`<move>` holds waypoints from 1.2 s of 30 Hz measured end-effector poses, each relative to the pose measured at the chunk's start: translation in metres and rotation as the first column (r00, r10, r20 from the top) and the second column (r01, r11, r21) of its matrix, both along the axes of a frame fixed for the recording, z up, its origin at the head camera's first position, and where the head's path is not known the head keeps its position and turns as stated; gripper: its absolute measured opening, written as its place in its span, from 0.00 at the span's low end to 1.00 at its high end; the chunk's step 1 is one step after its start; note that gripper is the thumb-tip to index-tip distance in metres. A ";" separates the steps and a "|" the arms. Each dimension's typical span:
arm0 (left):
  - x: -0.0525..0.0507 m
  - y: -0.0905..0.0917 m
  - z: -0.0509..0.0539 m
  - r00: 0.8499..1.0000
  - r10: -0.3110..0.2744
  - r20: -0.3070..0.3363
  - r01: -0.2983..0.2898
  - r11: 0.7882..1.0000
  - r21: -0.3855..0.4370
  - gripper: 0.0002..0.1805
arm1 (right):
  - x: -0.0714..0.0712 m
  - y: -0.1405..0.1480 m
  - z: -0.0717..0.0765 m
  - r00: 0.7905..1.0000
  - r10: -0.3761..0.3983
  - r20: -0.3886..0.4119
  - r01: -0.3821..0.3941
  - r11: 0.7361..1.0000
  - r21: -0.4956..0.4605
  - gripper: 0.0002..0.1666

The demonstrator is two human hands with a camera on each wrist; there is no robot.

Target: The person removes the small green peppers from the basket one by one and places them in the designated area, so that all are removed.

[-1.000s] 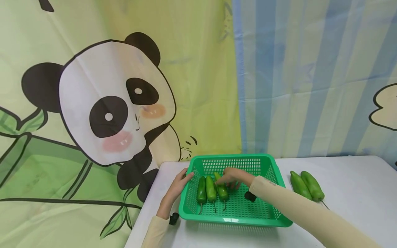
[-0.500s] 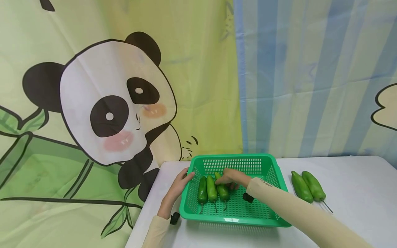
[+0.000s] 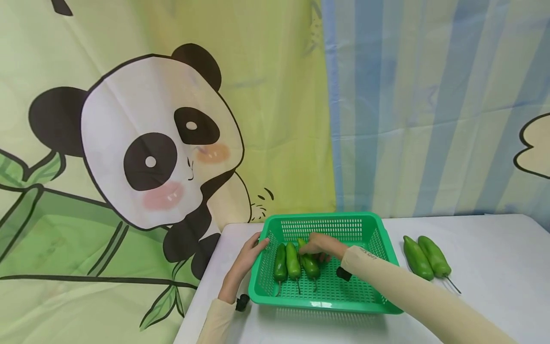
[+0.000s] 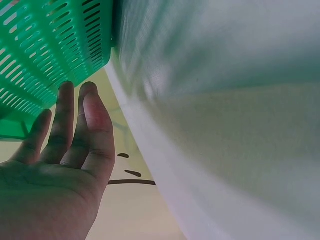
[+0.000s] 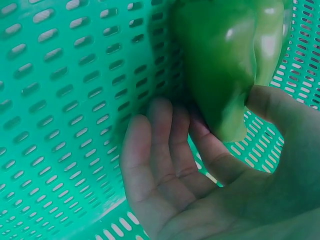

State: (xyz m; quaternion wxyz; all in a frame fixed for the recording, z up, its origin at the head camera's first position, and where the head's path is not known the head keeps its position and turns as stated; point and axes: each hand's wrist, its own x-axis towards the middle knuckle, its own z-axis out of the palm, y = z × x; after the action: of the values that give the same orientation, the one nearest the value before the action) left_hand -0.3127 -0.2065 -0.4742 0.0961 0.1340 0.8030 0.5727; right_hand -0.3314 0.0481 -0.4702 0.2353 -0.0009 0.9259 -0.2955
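Along the near side of the basket (image 3: 326, 306), a strip of worktop (image 3: 275, 332) is seen. At the basket's left rim, the left hand (image 3: 248, 254) is placed, its fingers nearly straight outside the wall; whether the wall is pressed by the fingertips cannot be told.

In the basket's left half, three green peppers are laid in a row, stems toward the near wall: the left pepper (image 3: 280, 267), the middle pepper (image 3: 293, 265) and the third pepper (image 3: 311, 268). The third is pinched at its stemless tip between thumb and forefinger of the right hand (image 3: 319, 244), so that grip is narrow. From it, the pepper's body is pointed toward the basket's near wall, its long axis lying near to far; the right hand is the nearer one.

To the basket's right, two loose peppers (image 3: 417, 259) are laid side by side. Behind the basket, a panda-printed backcloth (image 3: 283, 119) is hung.
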 end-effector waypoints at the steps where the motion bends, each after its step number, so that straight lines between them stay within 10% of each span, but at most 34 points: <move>1: 0.000 0.000 0.000 1.000 0.001 0.003 -0.001 1.000 0.001 0.29 | 0.001 0.001 0.001 1.000 0.006 -0.005 -0.006 1.000 0.004 0.18; 28: -0.001 -0.001 0.000 1.000 -0.003 0.011 0.003 1.000 0.013 0.28 | 0.010 0.005 0.022 0.998 0.046 0.045 -0.042 0.995 -0.089 0.22; 36: -0.015 -0.002 -0.025 0.999 0.040 -0.010 -0.040 0.999 0.001 0.30 | 0.020 0.006 0.034 0.996 0.077 0.040 -0.072 0.991 -0.111 0.23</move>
State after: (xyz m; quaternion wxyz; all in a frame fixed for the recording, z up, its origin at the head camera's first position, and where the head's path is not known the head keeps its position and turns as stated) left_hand -0.3280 -0.2090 -0.4994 0.0803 0.1207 0.8058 0.5741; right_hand -0.3111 0.0544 -0.4360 0.2664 -0.0419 0.9021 -0.3369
